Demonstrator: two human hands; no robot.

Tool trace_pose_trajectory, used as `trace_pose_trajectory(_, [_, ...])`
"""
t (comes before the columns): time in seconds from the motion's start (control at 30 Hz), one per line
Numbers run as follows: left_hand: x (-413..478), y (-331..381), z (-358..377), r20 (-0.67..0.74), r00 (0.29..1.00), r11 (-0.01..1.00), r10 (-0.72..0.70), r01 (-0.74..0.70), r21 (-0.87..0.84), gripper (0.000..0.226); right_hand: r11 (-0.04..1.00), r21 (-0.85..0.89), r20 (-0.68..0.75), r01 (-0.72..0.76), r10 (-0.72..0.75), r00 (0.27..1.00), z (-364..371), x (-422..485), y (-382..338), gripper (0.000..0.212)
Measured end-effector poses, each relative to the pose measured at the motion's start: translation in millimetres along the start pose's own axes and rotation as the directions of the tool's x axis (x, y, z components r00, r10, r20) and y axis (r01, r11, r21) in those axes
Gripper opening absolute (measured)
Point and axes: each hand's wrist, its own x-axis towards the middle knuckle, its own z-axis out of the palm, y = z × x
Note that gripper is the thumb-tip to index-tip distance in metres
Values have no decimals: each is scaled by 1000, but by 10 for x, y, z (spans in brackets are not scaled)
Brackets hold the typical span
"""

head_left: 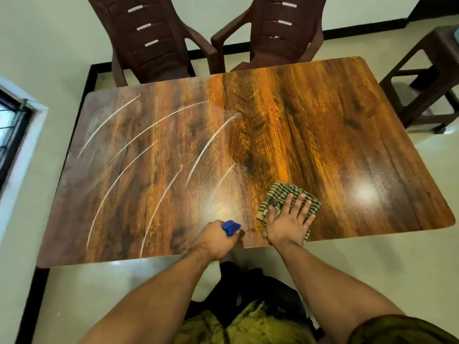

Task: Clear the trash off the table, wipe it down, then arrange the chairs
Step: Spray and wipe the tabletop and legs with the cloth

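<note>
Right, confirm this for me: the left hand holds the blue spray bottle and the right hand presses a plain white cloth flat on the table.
Wrong in one respect: the cloth is not plain white but green-and-cream checked, as the head view shows. The rest stands: the left hand holds the blue spray bottle, and the right hand presses the cloth flat on the table.
</note>
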Motion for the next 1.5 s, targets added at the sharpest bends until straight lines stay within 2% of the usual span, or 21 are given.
trace_pose_trajectory(0.1, [-7,-42,-257,-127,992,993,-27,12,-120,23,902,-115,90,417,-408,908,107,-182,-315,71])
trace_pose_trajectory(0.17, [-36,-57,-386,-205,979,990,-16,-14,-142,21,671,-146,259,727,-683,683,274,-436,-504,73])
trace_pose_trajectory(0.23, [-55,-55,-458,-227,974,989,-14,-19,-145,25,471,-147,379,870,-786,489,418,-619,-567,74])
trace_pose_trajectory(0.33, [-68,-44,-492,-202,979,992,-29,3,-127,27,350,-152,381,924,-842,381,350,-500,-407,73])
trace_pose_trajectory(0.4, [-64,-82,-482,-169,985,992,-41,21,-121,24,433,-197,319,880,-820,475,209,-290,-167,72])
trace_pose_trajectory(0.43, [-61,-93,-476,-159,986,991,-44,23,-132,22,569,-225,254,791,-749,611,145,-172,-46,72])
trace_pose_trajectory(0.5, [-53,-119,-491,-153,986,983,-65,36,-182,17,876,-224,72,427,-422,904,57,-30,0,73])
trace_pose_trajectory(0.57, [-30,-141,-530,-162,984,974,-70,33,-224,17,995,-89,-42,49,-53,998,59,-30,-298,78])
trace_pose_trajectory(0.63, [24,-158,-614,-167,985,974,-50,11,-226,17,999,-38,-14,20,-21,1000,140,-166,-755,82])
trace_pose_trajectory(0.67, [60,-163,-673,-171,985,978,-31,-5,-206,19,979,-94,13,180,-179,984,246,-270,-936,81])
trace_pose_trajectory(0.7, [95,-167,-732,-178,984,982,-8,-27,-189,23,900,-157,72,406,-399,914,363,-405,-1075,78])
trace_pose_trajectory(0.77, [218,-180,-890,-201,979,987,19,-51,-153,32,602,-185,266,777,-730,629,474,-597,-1262,74])
trace_pose_trajectory(0.83, [373,-182,-1056,-208,978,990,26,-54,-130,27,426,-177,353,887,-814,461,516,-494,-1376,74])
trace_pose_trajectory(0.9, [554,-171,-1223,-187,981,986,57,-85,-145,20,439,-212,338,873,-805,488,442,-216,-1498,79])
trace_pose_trajectory(0.97, [717,-167,-1362,-173,980,975,96,-127,-181,20,607,-261,248,751,-710,660,302,165,-1574,82])
trace_pose_trajectory(1.07, [967,-178,-1477,-172,978,957,119,-159,-243,28,903,-247,43,352,-352,935,3,780,-1545,80])
trace_pose_trajectory(1.13, [1121,-172,-1542,-151,982,955,115,-151,-256,30,971,-194,11,138,-138,990,-137,1022,-1519,84])
trace_pose_trajectory(1.23, [1262,-134,-1648,-111,986,966,128,-149,-209,30,987,-157,-9,30,-31,999,-92,1000,-1614,83])
trace_pose_trajectory(1.3, [1348,-107,-1741,-100,984,969,147,-164,-183,32,986,-152,-32,73,-79,996,90,776,-1781,80])
trace_pose_trajectory(1.4, [1484,-45,-1871,-100,985,968,144,-161,-194,31,917,-153,14,368,-370,929,369,301,-2021,76])
trace_pose_trajectory(1.5, [1639,29,-1952,-97,983,975,154,-167,-144,33,756,-183,185,629,-602,777,480,83,-2144,81])
